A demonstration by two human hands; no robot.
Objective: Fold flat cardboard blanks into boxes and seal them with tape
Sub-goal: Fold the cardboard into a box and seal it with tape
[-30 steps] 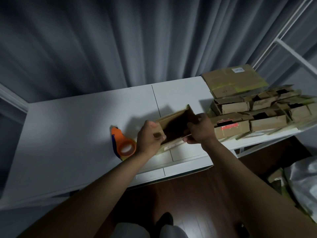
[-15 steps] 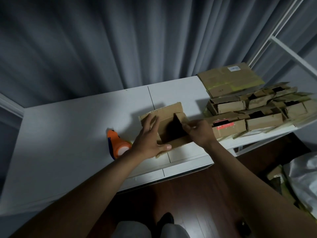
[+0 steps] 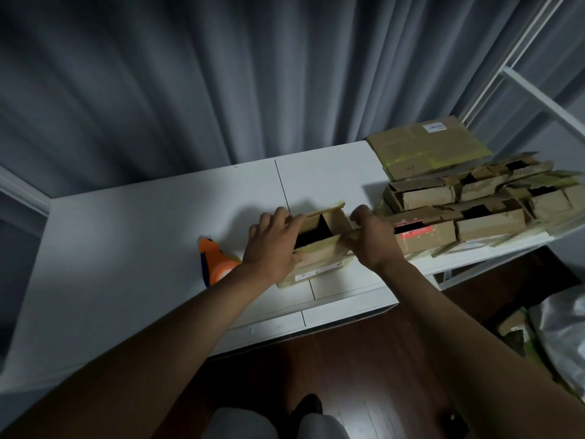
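Observation:
A small brown cardboard box (image 3: pixel 319 261) stands on the white table (image 3: pixel 133 248) near its front edge, its top open and dark inside. My left hand (image 3: pixel 272 245) lies over the box's left end with fingers spread across a flap and the thumb against the front wall. My right hand (image 3: pixel 370 236) grips the box's right end, fingers curled over the edge. An orange tape dispenser (image 3: pixel 215 264) lies on the table just left of my left wrist, partly hidden by it.
Several folded open boxes (image 3: pixel 468 210) are piled on the table's right end, one with a red label (image 3: pixel 414 231). Flat cardboard blanks (image 3: pixel 424 147) lie behind them. A white metal rack (image 3: pixel 538 99) rises at the right. Grey curtains hang behind the table.
The box has turned so its open top faces up. My left hand moved up onto the left flap; my right hand shifted to clamp the right end.

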